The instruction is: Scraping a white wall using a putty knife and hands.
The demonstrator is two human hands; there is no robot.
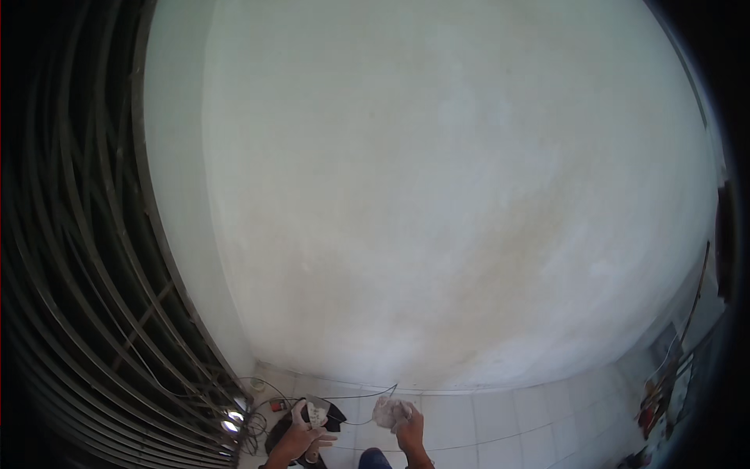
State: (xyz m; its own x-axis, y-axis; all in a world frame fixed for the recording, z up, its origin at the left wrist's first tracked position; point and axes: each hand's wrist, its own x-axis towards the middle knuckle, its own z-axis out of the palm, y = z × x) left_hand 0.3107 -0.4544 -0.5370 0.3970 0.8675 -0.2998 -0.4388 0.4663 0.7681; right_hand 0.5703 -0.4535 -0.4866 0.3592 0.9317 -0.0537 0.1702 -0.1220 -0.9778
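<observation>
My left hand (pixel 302 438) is at the bottom of the view, left of centre. It grips a putty knife, whose grey blade (pixel 318 411) points up and carries whitish paste; a brown handle end shows below the palm. To its right, my right hand (pixel 409 426) is closed around a crumpled, pinkish-grey rag (pixel 386 411). Both hands look dusted with white. In front of me rises a large pale plastered wall (pixel 410 193) with yellowish-brown patches. A black object (pixel 335 417) lies behind the knife, too hidden to name.
A metal lattice gate (pixel 117 252) stands along the left. Coiled dark cable (pixel 253 434) lies by its foot, near a small red object (pixel 278 405). Thin cables cross the tiled floor (pixel 492 419). At far right, a pole (pixel 697 287) leans above mixed clutter (pixel 650 407).
</observation>
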